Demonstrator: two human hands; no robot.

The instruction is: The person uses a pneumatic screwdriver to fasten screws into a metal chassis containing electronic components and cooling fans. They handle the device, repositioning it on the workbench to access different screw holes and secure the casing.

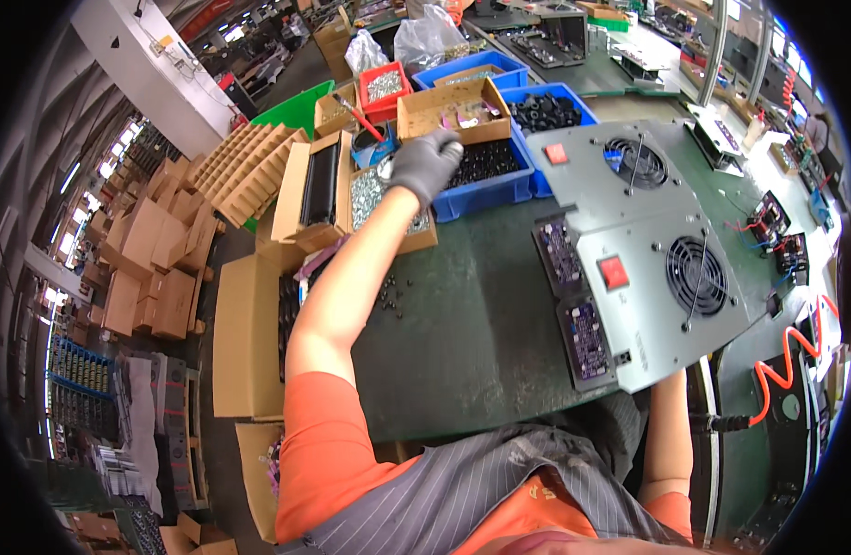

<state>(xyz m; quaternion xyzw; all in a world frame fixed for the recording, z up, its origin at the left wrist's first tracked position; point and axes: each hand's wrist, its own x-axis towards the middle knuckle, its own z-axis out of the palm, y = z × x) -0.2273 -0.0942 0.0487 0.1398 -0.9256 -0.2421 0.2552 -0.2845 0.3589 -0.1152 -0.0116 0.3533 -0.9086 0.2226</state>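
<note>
My left hand [427,166], in a dark grey glove, is stretched over the parts bins with its fingers curled together. It hangs at the left end of a blue bin of small black parts [485,165], by a cardboard box of mixed pieces [453,109]. Anything inside the fingers is too small to make out. On the right, two joined grey metal panels [643,259] carry black fan grilles and red switches. Purple circuit boards [589,340] line their left edge. My right forearm [669,430] runs up to the near panel's lower edge, which hides that hand.
Left of my hand are a carton of silvery screws [365,196], a red-handled tool [359,118] and an open carton with black parts [322,185]. Loose black bits [388,294] lie on the green table [453,342]. A coiled orange hose [788,365] hangs at right.
</note>
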